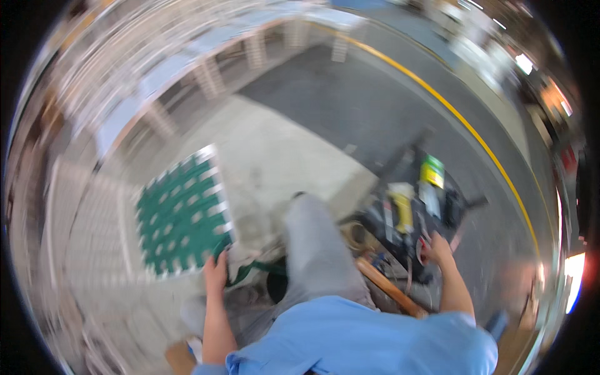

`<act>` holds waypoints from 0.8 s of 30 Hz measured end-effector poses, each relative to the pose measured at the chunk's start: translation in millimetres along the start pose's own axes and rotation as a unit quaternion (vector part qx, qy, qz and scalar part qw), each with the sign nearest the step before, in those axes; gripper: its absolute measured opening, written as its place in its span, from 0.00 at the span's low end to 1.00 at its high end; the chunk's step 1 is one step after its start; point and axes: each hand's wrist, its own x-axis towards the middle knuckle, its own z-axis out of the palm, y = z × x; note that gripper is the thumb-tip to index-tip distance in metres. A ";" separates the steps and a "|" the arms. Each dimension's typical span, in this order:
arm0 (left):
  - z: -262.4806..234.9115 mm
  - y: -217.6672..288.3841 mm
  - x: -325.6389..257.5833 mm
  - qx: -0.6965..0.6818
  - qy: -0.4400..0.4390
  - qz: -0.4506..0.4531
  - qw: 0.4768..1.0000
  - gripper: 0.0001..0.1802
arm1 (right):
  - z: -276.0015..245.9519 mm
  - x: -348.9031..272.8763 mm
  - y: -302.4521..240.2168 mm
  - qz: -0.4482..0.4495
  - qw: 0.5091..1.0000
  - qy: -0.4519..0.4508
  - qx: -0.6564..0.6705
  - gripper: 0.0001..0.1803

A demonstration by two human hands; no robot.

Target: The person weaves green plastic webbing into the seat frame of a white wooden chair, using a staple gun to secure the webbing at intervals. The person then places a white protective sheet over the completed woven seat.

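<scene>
A green woven-strap panel point(182, 215) with pale edges stands to the left of my legs. My left hand point(215, 274) is at its lower right corner, fingers curled round a loose green strap point(244, 272) that runs toward my knee. On the right, my right hand point(437, 248) reaches over a black tool tray point(459, 181). Its fingers are closed by a small red item point(420, 250); blur hides exactly what they grip. Beside it in the tray lie a yellow-handled tool point(402, 211) and a green and yellow container point(432, 172).
A wooden handle or bar point(390, 287) slants beside my right thigh, near a tape roll point(355, 235). White slatted frames point(87, 219) stand at the left. Long tables point(169, 78) line the back left. A yellow line point(450, 109) curves across the grey floor.
</scene>
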 end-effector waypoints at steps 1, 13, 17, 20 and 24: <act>-3.4 6.7 8.0 -0.053 -0.020 -0.052 0.997 0.23 | 8.2 -8.0 0.8 0.011 0.998 0.002 0.066 0.19; -52.8 -32.4 23.7 -0.508 -0.171 -0.139 0.833 0.17 | -110.7 -49.1 -99.2 -0.215 0.911 0.122 0.331 0.32; -63.1 -33.2 32.3 -0.552 -0.162 -0.126 0.808 0.14 | -106.2 -31.1 -274.2 -0.381 0.904 0.090 0.172 0.34; -70.4 -34.8 33.0 -0.544 -0.166 -0.111 0.815 0.16 | -85.6 -45.4 -429.3 -0.587 0.798 0.118 -0.074 0.34; -67.2 -15.4 42.4 -0.548 -0.170 -0.111 0.811 0.13 | -46.4 -12.4 -532.9 -0.694 0.686 0.081 -0.204 0.32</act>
